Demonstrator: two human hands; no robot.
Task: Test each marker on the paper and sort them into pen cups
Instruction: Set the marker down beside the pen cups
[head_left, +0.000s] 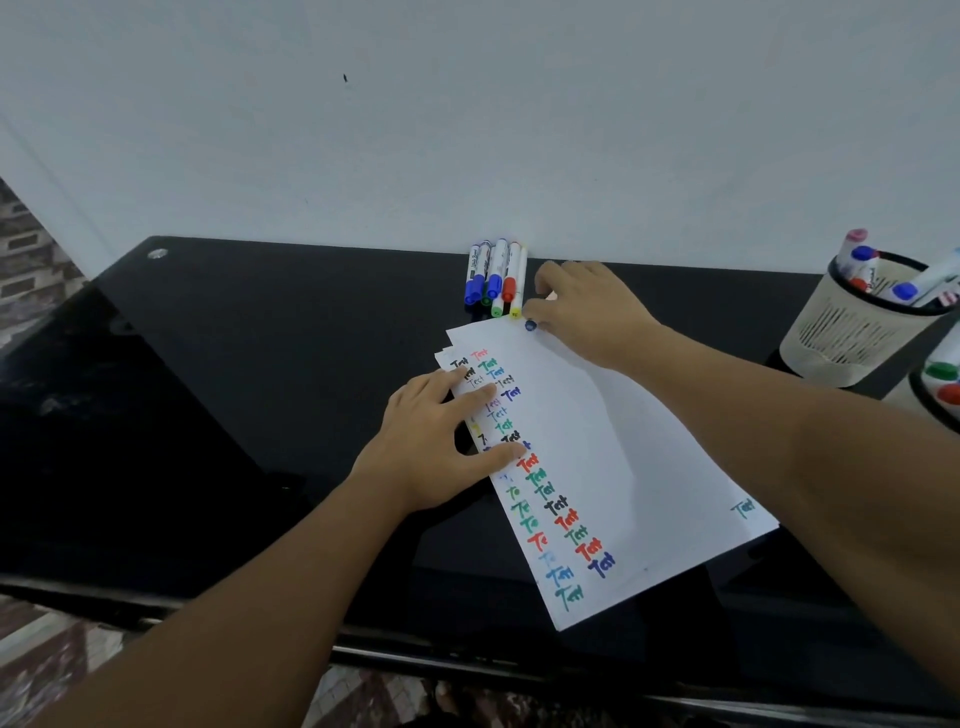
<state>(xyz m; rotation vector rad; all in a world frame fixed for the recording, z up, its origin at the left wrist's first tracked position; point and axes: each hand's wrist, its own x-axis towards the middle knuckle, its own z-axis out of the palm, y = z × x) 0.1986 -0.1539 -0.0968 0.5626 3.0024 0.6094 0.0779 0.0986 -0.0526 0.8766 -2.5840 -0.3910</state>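
Your left hand (441, 441) is pressing flat, fingers spread, on the paper (597, 441) at center frame so it won't slide; your right hand (582, 312), fingers curling, is pinching a blue-capped marker (530, 326) beside the markers (496, 280) at upper center.

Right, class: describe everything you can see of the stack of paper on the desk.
The stack of paper is several white sheets, slightly fanned at the far left corner, lying flat and skewed on the black desk. The word "Test" is written down its left side in red, green, blue and black columns, with one green "Test" near the right edge. The left hand presses flat on its left edge; the right hand, gripping a blue-capped marker, rests at its far corner.
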